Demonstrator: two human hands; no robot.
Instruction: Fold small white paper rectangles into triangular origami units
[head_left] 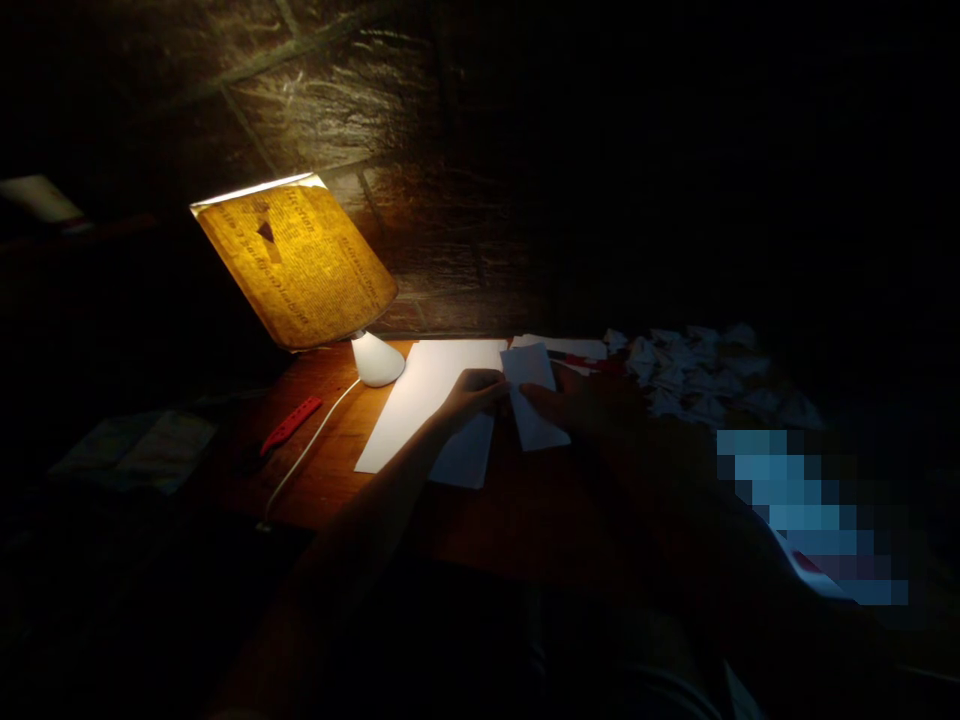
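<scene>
Between my two hands is a small folded sheet of white paper (536, 425), raised over the wooden table. My left hand (482, 388) is closed at the paper's left edge, its fingers partly in shadow. From the right, my right hand (551, 403) grips the same paper, the thumb lying across its face; most of that hand is lost in the dark. Under and beside my left hand lies a large flat sheet of white paper (420, 410), lit by the lamp.
A lamp with a newsprint shade (300, 265) and white base (377, 360) stands left on the wooden table (330, 485). Near its cord (311, 440) lies a red utility knife (292, 424). Several folded paper pieces (697, 375) sit at the right, by a red-handled tool (589, 363).
</scene>
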